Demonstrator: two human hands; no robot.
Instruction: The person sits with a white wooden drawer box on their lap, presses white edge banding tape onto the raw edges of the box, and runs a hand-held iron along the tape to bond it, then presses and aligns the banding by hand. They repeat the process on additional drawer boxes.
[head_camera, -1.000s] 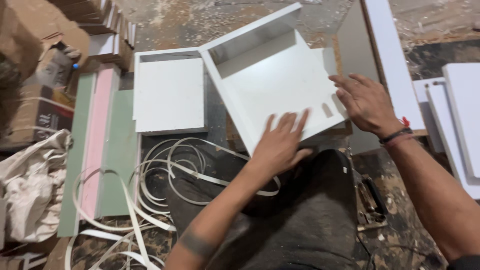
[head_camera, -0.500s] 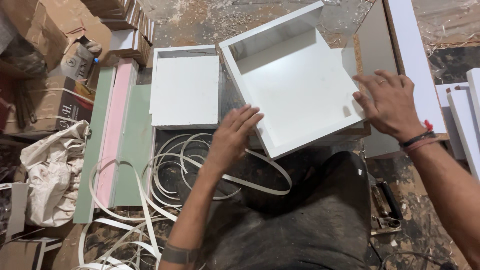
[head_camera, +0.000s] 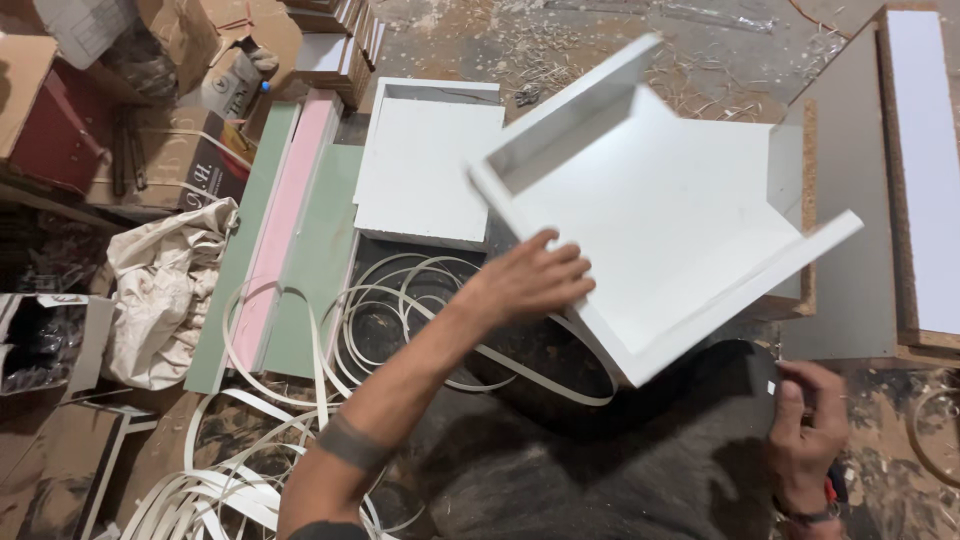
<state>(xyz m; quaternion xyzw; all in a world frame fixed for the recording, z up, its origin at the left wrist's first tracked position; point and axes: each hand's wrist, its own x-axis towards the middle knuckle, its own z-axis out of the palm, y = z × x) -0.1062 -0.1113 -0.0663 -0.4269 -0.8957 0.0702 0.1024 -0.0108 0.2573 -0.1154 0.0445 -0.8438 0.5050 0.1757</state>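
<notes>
Drawer box (head_camera: 672, 215) is now being tilted up off the floor – earlier flat – gripped at its near edge by left hand (head_camera: 530, 282), fingers clamped; right hand (head_camera: 808, 430), off it now, is curled on dark cloth (head_camera: 600, 470).

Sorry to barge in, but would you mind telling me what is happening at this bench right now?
A person is handling a white open-sided drawer box, tilted over a dark work surface. The left hand grips its near left edge; the right hand rests lower right on the dark surface, apart from the box. A second white box lies flat behind, with loose coils of white edge banding and pink and green boards to the left.
</notes>
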